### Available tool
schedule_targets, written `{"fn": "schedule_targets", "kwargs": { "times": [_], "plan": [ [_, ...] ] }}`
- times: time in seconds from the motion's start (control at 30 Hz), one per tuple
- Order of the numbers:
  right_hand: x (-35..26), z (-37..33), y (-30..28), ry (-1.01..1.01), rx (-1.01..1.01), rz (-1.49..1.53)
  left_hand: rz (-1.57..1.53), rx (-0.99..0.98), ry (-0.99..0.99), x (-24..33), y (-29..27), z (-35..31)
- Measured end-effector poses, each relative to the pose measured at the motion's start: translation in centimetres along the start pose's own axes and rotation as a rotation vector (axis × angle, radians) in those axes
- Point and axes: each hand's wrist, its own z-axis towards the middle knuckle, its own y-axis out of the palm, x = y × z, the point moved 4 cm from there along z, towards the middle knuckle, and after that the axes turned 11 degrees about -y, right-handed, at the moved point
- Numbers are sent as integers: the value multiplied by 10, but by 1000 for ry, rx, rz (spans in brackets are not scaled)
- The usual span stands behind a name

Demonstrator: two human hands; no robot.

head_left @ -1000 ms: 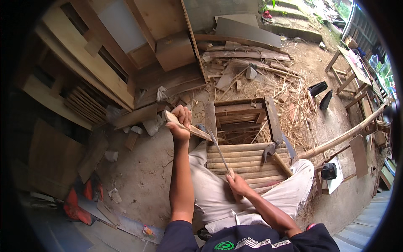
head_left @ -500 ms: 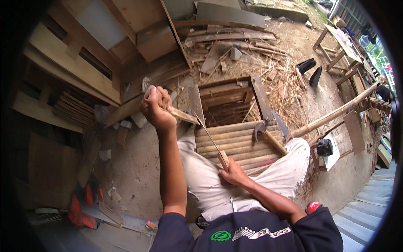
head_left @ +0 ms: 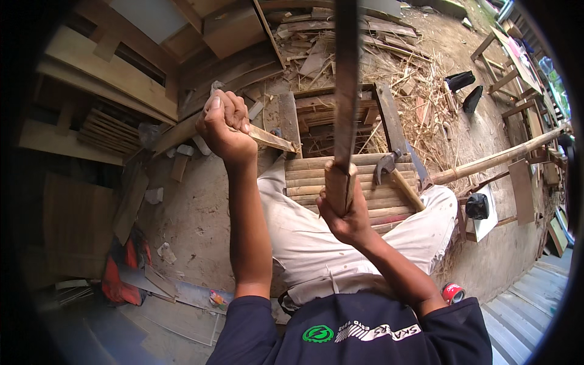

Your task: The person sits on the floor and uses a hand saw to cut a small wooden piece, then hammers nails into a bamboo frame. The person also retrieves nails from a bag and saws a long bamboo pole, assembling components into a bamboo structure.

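My left hand (head_left: pixel 226 129) is closed around one end of a bamboo strip (head_left: pixel 274 140). The strip's other end reaches the left side of a wooden frame with a bamboo-slat top (head_left: pixel 307 174), between my legs. In my right hand (head_left: pixel 351 220) is a machete (head_left: pixel 346 85), gripped by its wooden handle. Its long dark blade stands raised, pointing up the picture over the frame's opening. A claw hammer (head_left: pixel 405 188) lies on the right part of the slats. Beside it, a handsaw (head_left: pixel 418 166) rests at the frame's right edge, near my right knee.
Scrap boards (head_left: pixel 316 58) and bamboo shavings (head_left: pixel 429 125) cover the ground ahead. Wooden cabinets (head_left: pixel 109 73) stand on the left. A long bamboo pole (head_left: pixel 499 155) slants off to the right. A red can (head_left: pixel 452 293) sits by my right elbow.
My right hand has lifted the machete; its blade, earlier low and slanting toward the strip, now points up. My left hand still holds the strip, slightly shifted. The view has moved a little.
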Motion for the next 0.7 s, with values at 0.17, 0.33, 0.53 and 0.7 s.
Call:
{"fn": "schedule_targets", "kwargs": {
  "times": [0.17,0.33,0.53,0.7],
  "plan": [
    [66,-51,-8,711,-397,-576,-13,13,-14,3,-2,7],
    [39,-35,-9,585,-290,-366,-52,-8,-15,3,-3,3],
    [15,-8,-2,137,-33,-254,18,4,-22,-1,-5,2],
    [73,-45,0,643,-378,-579,-60,-1,-14,2,-1,2]
  ]
}}
